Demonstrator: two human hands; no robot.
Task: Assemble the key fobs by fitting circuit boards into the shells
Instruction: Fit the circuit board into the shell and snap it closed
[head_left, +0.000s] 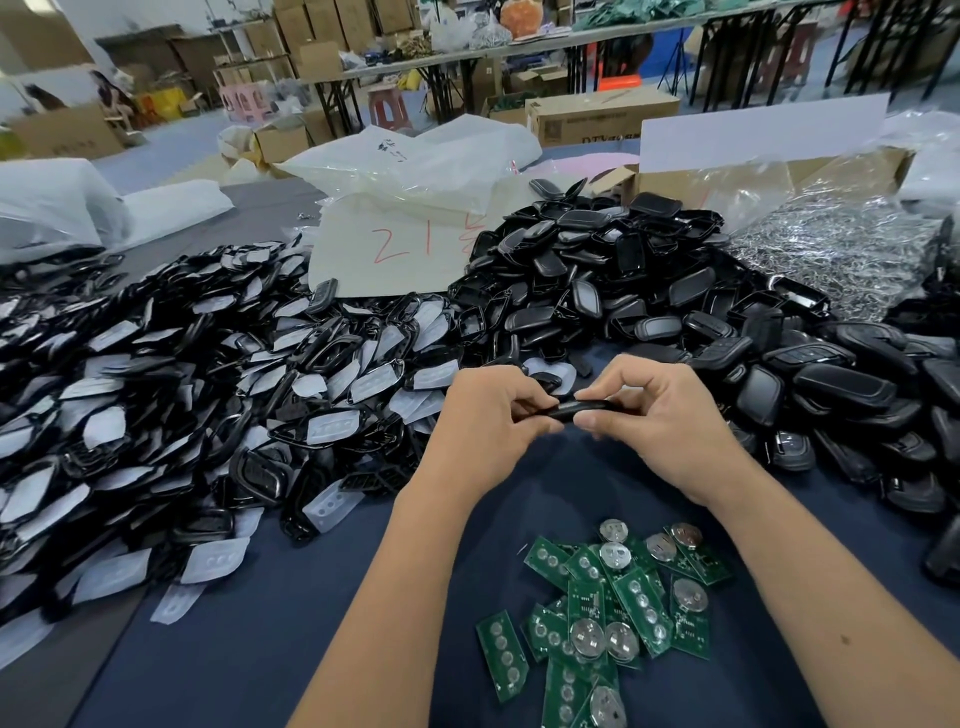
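At nine o'clock lies a heap of black frames with white pads (171, 395). At centre the left hand (488, 421) and right hand (660, 421) pinch a black key fob shell (584, 408) between curled fingers, edge-on above the blue cloth (249, 649). Green circuit boards (608, 613) lie at six o'clock; black shells (649, 291) pile at two o'clock.

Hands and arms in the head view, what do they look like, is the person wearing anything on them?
Both the left hand and right hand are bare: no gloves, rings, watch or wristband show. Both forearms are uncovered up to the frame edge, with no sleeves in view. Fingernails are short and unpainted.
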